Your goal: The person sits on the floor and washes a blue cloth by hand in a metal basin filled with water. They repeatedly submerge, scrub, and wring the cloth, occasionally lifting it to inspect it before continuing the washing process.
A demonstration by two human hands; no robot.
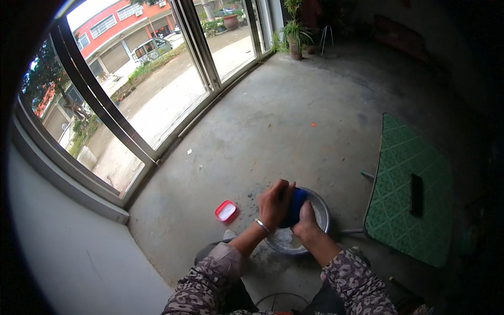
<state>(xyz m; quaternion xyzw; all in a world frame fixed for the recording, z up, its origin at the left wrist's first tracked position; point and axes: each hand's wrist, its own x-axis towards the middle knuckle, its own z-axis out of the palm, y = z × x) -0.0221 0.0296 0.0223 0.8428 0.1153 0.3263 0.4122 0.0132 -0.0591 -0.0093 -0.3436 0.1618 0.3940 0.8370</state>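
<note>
Both my hands grip a dark blue cloth [293, 210] above a round metal basin [323, 206]. My left hand [275, 202] is closed on the cloth's left side, its wrist wearing a silver bangle. From the right, my right hand [306, 220] holds the same cloth, its thumb pointing up. Whitish, sudsy water [282, 237] shows in the basin below the cloth. To the left of the basin, a small red dish [225, 211] with something white in it lies on the concrete floor [244, 157].
A green-topped folding table [413, 189] stands close on my right, a dark oblong object [416, 195] on it. Glass sliding doors [157, 153] and a white wall [78, 236] bound the left. A potted plant [294, 43] stands at the far end.
</note>
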